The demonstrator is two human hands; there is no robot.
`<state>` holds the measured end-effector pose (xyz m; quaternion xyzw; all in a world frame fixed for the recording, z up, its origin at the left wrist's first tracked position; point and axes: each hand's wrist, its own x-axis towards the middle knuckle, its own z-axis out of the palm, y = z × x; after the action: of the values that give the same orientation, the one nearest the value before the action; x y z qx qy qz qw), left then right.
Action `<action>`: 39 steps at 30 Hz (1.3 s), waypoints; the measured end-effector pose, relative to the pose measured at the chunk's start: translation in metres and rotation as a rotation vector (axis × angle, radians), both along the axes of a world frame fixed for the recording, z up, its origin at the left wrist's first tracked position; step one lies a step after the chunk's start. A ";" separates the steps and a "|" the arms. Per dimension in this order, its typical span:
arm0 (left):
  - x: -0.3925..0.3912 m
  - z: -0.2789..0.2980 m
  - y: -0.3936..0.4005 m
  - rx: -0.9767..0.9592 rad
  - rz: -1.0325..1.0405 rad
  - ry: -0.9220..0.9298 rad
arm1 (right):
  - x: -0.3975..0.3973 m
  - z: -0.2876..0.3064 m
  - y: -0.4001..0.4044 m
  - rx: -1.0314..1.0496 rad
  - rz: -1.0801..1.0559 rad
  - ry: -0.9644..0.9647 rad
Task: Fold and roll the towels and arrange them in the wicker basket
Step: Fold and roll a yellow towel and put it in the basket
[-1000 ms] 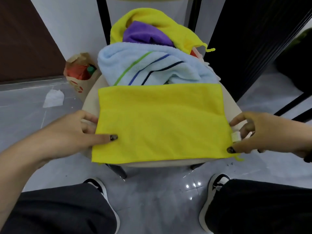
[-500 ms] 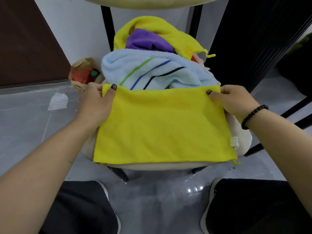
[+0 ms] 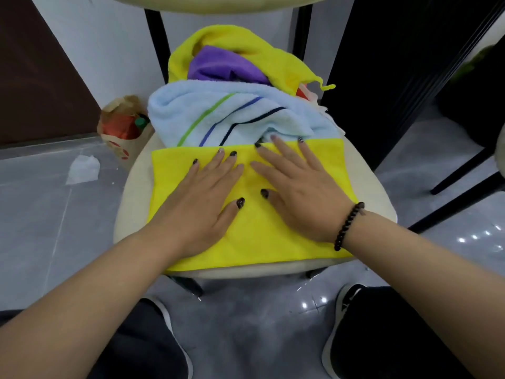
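Observation:
A folded yellow towel (image 3: 273,242) lies flat on the front of a cream chair seat (image 3: 131,203). My left hand (image 3: 202,203) and my right hand (image 3: 297,192) rest palm down side by side on its middle, fingers spread, holding nothing. Behind the yellow towel is a heap of towels: a light blue striped towel (image 3: 224,113) in front, a purple towel (image 3: 221,67) above it, and another yellow towel (image 3: 246,42) draped over the back. No wicker basket is in view.
A brown paper bag (image 3: 123,127) with a red packet and a green-capped bottle stands on the grey floor left of the chair. A crumpled white tissue (image 3: 83,168) lies further left. Black chair legs (image 3: 461,187) stand at the right. My shoes are below the seat.
My hands left the towel's sides, went to its far corners, then came to its middle and now lie flat on it. The towel has stayed flat on the seat.

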<state>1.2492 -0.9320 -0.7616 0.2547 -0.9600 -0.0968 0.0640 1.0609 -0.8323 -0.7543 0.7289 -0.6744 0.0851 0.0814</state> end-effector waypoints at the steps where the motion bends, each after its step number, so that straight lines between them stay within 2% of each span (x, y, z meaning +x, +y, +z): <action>1: -0.001 -0.005 -0.003 0.017 0.008 -0.096 | 0.004 -0.003 -0.001 0.115 0.005 -0.019; 3: 0.000 -0.010 -0.013 0.040 0.052 -0.171 | -0.002 -0.006 -0.002 0.316 -0.067 -0.109; 5: 0.006 -0.013 -0.021 0.045 0.066 -0.173 | -0.014 -0.008 -0.001 0.385 -0.110 -0.112; 12: 0.026 -0.007 -0.032 0.064 0.189 -0.220 | -0.057 -0.006 0.020 0.392 -0.234 -0.190; 15: 0.024 -0.001 -0.017 -0.020 0.193 -0.203 | -0.056 0.003 0.025 0.366 -0.342 -0.108; 18: 0.012 0.001 0.011 -0.052 0.111 -0.122 | -0.016 0.011 0.026 0.194 -0.242 -0.045; 21: 0.012 -0.008 0.025 -0.028 0.066 -0.132 | 0.025 -0.005 0.032 0.225 -0.062 -0.112; 29: 0.055 -0.019 0.001 -0.036 0.089 -0.039 | -0.031 -0.018 0.062 0.231 -0.214 -0.146; 34: 0.070 -0.021 -0.009 0.020 0.074 -0.011 | -0.051 -0.015 0.073 0.282 -0.266 -0.254; 37: 0.061 -0.016 -0.013 0.167 0.166 0.096 | -0.056 -0.001 0.065 0.258 -0.326 -0.497; 39: 0.051 -0.009 -0.019 0.213 0.256 0.205 | -0.059 0.011 0.058 0.146 -0.389 -0.603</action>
<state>1.2997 -0.9513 -0.7703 0.3690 -0.8926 -0.2142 0.1458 1.0015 -0.7747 -0.7430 0.5331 -0.7984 0.2307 -0.1587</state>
